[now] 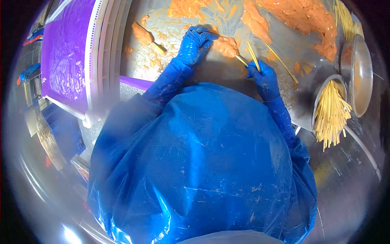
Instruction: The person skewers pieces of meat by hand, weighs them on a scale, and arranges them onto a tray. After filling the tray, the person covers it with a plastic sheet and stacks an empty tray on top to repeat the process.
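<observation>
My left hand (196, 44), in a wet blue glove, has its fingers curled at the left end of a piece of orange marinated raw meat (226, 46). A wooden skewer (241, 60) runs out of that meat towards my right hand (265, 79). The gloved fingers of the right are closed round that skewer's end and bare wooden skewers (253, 57) that point up and away. Left of my left hand lies another skewered meat piece (142, 34). Beyond my right hand, a long meat piece (256, 21) lies near a loose skewer (283, 64).
Piles of marinated meat (302, 16) cover the far side of the metal table (162, 16). At right, a metal bowl (316, 101) holds many skewers (332, 112), beside another bowl (362, 77). A purple-lined stack of white trays (67, 57) stands at left.
</observation>
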Demonstrator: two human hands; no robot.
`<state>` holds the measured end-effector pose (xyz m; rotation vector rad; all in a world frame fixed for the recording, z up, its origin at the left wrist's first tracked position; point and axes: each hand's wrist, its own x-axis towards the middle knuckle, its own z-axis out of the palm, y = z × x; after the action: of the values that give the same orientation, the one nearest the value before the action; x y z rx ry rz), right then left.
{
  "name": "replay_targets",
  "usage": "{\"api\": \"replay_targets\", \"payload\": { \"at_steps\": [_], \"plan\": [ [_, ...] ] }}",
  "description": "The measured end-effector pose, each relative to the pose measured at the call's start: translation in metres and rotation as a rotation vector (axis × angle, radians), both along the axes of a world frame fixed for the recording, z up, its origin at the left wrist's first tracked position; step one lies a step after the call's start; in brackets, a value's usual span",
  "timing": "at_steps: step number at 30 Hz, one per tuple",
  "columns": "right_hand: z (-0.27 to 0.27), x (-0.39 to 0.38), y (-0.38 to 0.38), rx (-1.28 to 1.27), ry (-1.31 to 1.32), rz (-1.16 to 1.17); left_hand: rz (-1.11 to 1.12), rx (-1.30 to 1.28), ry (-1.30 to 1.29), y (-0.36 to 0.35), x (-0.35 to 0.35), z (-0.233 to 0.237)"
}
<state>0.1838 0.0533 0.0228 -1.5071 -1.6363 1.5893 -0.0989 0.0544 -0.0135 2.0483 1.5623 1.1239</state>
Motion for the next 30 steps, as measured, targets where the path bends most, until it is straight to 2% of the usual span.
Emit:
{"api": "replay_targets", "payload": {
  "at_steps": [1, 3, 6, 7, 8, 10, 17, 20, 22, 23, 25, 26, 28, 30],
  "plan": [
    [0.000, -0.001, 0.000, -0.029, 0.002, -0.010, -0.001, 0.002, 0.000, -0.001, -0.001, 0.003],
    [0.003, -0.002, 0.000, -0.019, 0.016, -0.016, 0.036, -0.008, 0.233, -0.003, -0.004, 0.010],
    [0.001, 0.000, 0.002, -0.013, 0.018, -0.020, 0.052, 0.051, 0.360, -0.010, 0.022, 0.034],
    [-0.001, 0.001, 0.001, -0.024, 0.002, -0.008, -0.059, -0.101, 0.444, -0.016, 0.033, 0.028],
    [-0.003, 0.001, 0.000, -0.029, 0.003, -0.007, -0.092, -0.118, 0.283, -0.022, 0.045, 0.024],
    [-0.003, 0.001, 0.001, 0.034, -0.026, 0.041, -0.126, -0.120, 0.344, -0.026, 0.056, 0.020],
    [-0.011, -0.005, 0.007, 0.047, -0.056, 0.057, -0.261, -0.057, 0.299, -0.027, 0.067, 0.006],
    [-0.016, -0.003, 0.008, 0.051, -0.021, 0.026, -0.317, -0.008, 0.438, -0.028, 0.075, 0.002],
    [-0.032, 0.001, 0.014, 0.210, -0.125, 0.129, -0.403, -0.005, 0.426, -0.032, 0.079, 0.009],
    [-0.032, 0.001, 0.013, 0.213, -0.124, 0.130, -0.401, -0.003, 0.428, -0.031, 0.079, 0.012],
    [-0.024, 0.002, 0.009, 0.094, 0.173, 0.048, -0.453, -0.002, 0.415, -0.028, 0.079, 0.018],
    [-0.014, 0.002, 0.007, 0.102, 0.173, 0.050, -0.449, 0.005, 0.417, -0.028, 0.077, 0.020],
    [0.008, 0.001, 0.004, -0.161, 0.096, -0.047, -0.295, 0.027, 0.432, -0.036, 0.069, 0.025],
    [0.030, -0.019, 0.007, -0.174, 0.179, -0.009, -0.271, -0.017, 0.440, -0.047, 0.062, 0.063]
  ]
}}
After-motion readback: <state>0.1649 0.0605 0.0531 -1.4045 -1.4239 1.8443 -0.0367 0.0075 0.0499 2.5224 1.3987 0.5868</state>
